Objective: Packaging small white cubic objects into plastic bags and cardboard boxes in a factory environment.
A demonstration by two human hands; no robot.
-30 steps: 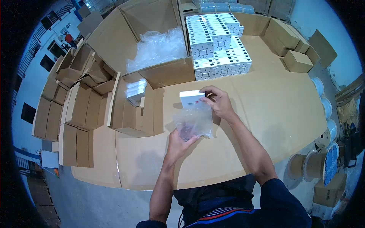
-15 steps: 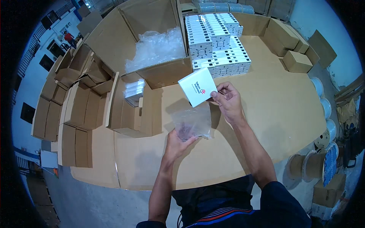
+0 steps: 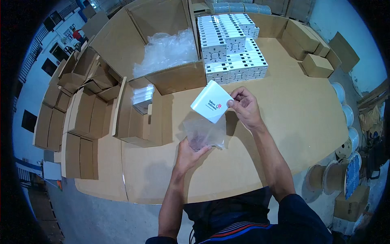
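My right hand grips a small white box by its right corner, tilted above the table. Just below it, my left hand holds a clear plastic bag by its lower edge, the bag's mouth toward the box. The box's lower corner sits at the bag's top and may be touching it. Both hands are over the cardboard-covered table.
A stack of white boxes stands at the back. A large open carton holds clear bags. A smaller carton to the left holds packed items. Flat and folded cartons line the left; small brown boxes and cable spools are at the right.
My right hand lifted the white box up from the bag's mouth, turned it so its broad face shows, and brought it back down toward the bag. My left hand kept holding the bag.
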